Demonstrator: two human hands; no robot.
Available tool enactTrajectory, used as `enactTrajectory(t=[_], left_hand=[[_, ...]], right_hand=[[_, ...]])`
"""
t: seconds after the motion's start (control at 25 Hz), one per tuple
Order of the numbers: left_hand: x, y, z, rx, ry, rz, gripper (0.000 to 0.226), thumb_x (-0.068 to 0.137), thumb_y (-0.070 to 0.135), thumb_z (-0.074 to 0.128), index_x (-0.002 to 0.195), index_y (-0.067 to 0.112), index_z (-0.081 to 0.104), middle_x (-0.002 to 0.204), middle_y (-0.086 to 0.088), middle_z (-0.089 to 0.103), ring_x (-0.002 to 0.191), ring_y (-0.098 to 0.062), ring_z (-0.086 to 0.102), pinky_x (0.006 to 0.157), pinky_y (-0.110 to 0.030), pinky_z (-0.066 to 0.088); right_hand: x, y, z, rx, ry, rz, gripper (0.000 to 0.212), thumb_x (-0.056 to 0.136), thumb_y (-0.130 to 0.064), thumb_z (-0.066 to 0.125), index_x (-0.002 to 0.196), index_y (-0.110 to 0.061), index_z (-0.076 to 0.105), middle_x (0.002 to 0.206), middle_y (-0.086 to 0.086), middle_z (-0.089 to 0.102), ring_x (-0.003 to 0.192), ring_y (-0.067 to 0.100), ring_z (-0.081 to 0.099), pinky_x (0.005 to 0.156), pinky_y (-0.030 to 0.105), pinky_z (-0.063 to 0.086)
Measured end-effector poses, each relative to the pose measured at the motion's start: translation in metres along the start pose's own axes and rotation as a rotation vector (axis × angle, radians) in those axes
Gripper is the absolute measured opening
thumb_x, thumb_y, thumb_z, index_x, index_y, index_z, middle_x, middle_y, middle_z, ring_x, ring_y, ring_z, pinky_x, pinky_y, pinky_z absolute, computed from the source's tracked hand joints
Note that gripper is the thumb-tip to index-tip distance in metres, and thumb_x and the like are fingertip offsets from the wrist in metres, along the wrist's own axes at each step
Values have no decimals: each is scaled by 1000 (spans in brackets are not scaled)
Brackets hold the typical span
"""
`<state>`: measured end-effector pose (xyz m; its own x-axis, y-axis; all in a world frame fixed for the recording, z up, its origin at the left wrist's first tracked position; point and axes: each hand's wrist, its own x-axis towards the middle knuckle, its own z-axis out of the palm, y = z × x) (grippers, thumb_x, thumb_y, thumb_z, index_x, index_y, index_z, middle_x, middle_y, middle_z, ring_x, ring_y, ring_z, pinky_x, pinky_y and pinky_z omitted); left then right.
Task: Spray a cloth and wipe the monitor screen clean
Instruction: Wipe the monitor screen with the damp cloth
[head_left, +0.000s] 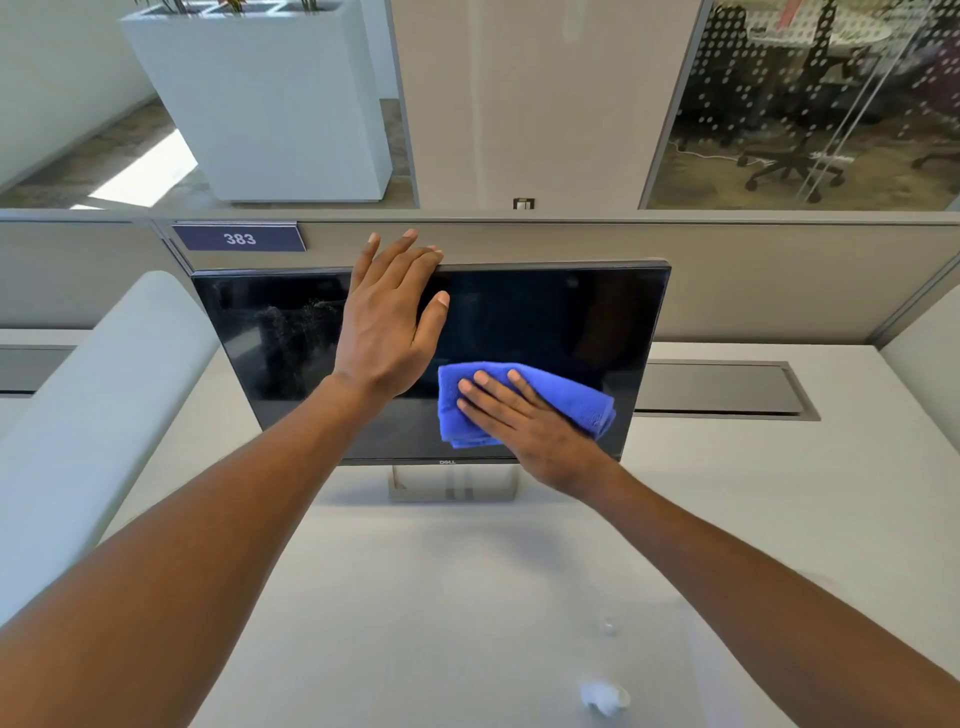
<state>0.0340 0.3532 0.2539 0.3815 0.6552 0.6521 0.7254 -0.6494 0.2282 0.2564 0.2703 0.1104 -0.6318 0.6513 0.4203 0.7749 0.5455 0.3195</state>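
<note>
A dark monitor (545, 317) stands on a white desk, its screen off and facing me. My left hand (387, 322) rests on the monitor's top edge near the middle, fingers over the rim and thumb on the screen. My right hand (519, 421) presses a folded blue cloth (566, 400) flat against the lower right of the screen. Faint smudges (296, 322) show on the screen's left part. No spray bottle can be seen.
The white desk (467, 597) stretches toward me, with small white specks (602, 696) near its front. A grey partition (779, 270) with a "383" label (239, 238) stands behind the monitor. A grey cable hatch (722, 387) lies at right, a white padded divider (104, 395) at left.
</note>
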Motion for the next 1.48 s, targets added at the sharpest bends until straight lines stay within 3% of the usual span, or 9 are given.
enactTrajectory(t=[0.12,0.28,0.44,0.6,0.8,0.96,1.16,1.28,1.48], left_hand=[[-1,0,0,3,1,0,44,104,27,49,140,6,63,146,-10,65,153,-26,44,135,-49,15],[-1,0,-2,4,-11,-2,46,105,31,46,141,8,62,148,-9,64,154,-25,42,135,-48,13],[-1,0,-3,11,-30,-5,47,106,33,45,143,10,61,150,-10,62,155,-24,40,136,-47,11],[-1,-1,-4,18,-38,-7,47,107,35,43,143,11,60,151,-9,61,156,-23,39,136,-45,9],[0,2,-5,25,-65,-30,51,111,37,33,146,11,59,153,-8,60,157,-23,38,136,-44,9],[1,-3,-12,106,-150,5,60,112,42,25,157,11,48,163,-8,50,157,-24,38,136,-40,13],[-8,-34,-32,177,-182,3,63,112,46,21,162,13,40,166,-7,45,156,-24,39,134,-43,19],[-22,-80,-57,206,-152,-45,64,112,49,20,160,13,41,164,-9,48,154,-27,42,132,-44,23],[-39,-131,-89,213,-137,-62,63,113,51,19,158,15,44,161,-9,52,152,-27,43,129,-43,27]], right_hand=[[-14,-12,12,-60,-100,-122,75,94,8,21,168,-7,13,177,9,13,164,26,5,133,44,-8],[-56,-9,16,-119,-248,-342,75,94,8,18,168,-7,14,177,7,10,164,24,12,134,44,-3],[-81,22,-3,-128,-321,-403,75,92,4,44,165,-9,30,175,5,19,162,20,21,131,42,7],[-96,64,-32,-162,-281,-302,70,97,3,29,166,-9,27,176,5,17,162,20,21,133,44,10],[-73,100,-69,-257,-79,-56,80,93,12,34,168,-10,18,177,3,13,165,22,10,135,48,6],[-36,93,-86,-245,121,196,70,99,13,39,165,-7,29,174,7,26,162,27,23,132,52,20],[-15,73,-86,-233,189,302,61,99,7,53,158,-1,42,167,14,40,155,32,37,126,55,34],[-7,64,-81,-229,188,345,66,96,7,57,160,-1,38,168,15,37,156,33,35,126,56,33],[28,42,-71,-137,208,391,75,93,7,52,164,-3,28,172,13,28,160,33,26,132,55,18]])
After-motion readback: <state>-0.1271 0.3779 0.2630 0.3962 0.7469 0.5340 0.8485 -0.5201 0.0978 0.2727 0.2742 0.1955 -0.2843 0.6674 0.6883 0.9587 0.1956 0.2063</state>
